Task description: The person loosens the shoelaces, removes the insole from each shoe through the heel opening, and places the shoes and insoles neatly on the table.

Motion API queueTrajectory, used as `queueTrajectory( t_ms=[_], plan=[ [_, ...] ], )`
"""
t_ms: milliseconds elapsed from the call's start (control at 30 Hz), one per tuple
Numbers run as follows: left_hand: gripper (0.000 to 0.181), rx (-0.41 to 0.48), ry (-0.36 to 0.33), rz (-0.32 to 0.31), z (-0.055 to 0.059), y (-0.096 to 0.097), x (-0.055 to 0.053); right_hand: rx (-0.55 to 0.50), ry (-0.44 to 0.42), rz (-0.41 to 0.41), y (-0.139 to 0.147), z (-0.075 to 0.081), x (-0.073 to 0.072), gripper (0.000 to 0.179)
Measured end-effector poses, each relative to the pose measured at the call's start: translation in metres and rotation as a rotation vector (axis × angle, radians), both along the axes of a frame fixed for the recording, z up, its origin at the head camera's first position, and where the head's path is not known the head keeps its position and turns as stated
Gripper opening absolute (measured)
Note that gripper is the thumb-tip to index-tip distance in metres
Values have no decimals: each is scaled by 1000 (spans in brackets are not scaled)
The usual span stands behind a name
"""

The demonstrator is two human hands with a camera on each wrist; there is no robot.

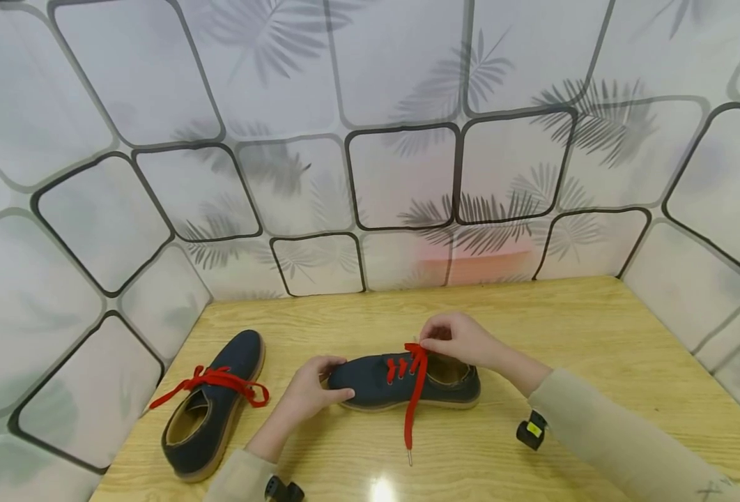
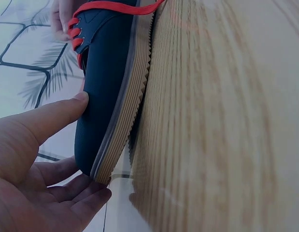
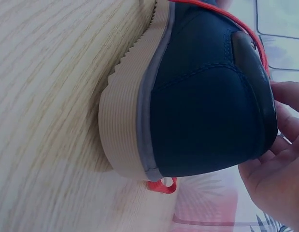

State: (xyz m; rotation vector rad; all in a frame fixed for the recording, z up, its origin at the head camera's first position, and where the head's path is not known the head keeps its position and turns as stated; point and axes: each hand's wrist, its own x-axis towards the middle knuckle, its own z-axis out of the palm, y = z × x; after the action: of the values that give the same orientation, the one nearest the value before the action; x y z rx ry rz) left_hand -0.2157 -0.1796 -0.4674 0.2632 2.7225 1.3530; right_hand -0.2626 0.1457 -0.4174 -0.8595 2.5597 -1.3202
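A dark blue lace-up shoe (image 1: pixel 362 380) stands on its sole, toe to the left. My left hand (image 1: pixel 307 392) grips its toe, the thumb (image 2: pixel 74 108) on the upper and the fingers around the tip. Above the shoe's opening, my right hand (image 1: pixel 464 341) pinches the red shoelace (image 1: pixel 414 397) near the top eyelets. One long end of this lace hangs over the near side and ends in a metal tip on the table. In the right wrist view the heel (image 3: pixel 202 121) hides part of the right fingers.
A matching blue shoe (image 1: pixel 210 411) with a red lace tied across it stands at the left of the wooden table (image 1: pixel 564 328). Patterned cloth walls (image 1: pixel 401 181) rise behind the table and on both sides.
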Motion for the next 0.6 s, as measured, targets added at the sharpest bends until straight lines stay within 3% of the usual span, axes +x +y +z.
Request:
queueTrajectory(
  t_ms=[167, 400, 600],
  plan=[
    [57, -3, 2, 4, 0, 0, -1, -15, 25, -57, 2, -2, -3, 8],
    [57, -6, 0, 3, 0, -1, 0, -77, -19, -186, 6, -2, -4, 10],
    [57, -5, -6, 6, -1, 0, 0, -117, -7, -249, 7, 0, -4, 12]
  ],
)
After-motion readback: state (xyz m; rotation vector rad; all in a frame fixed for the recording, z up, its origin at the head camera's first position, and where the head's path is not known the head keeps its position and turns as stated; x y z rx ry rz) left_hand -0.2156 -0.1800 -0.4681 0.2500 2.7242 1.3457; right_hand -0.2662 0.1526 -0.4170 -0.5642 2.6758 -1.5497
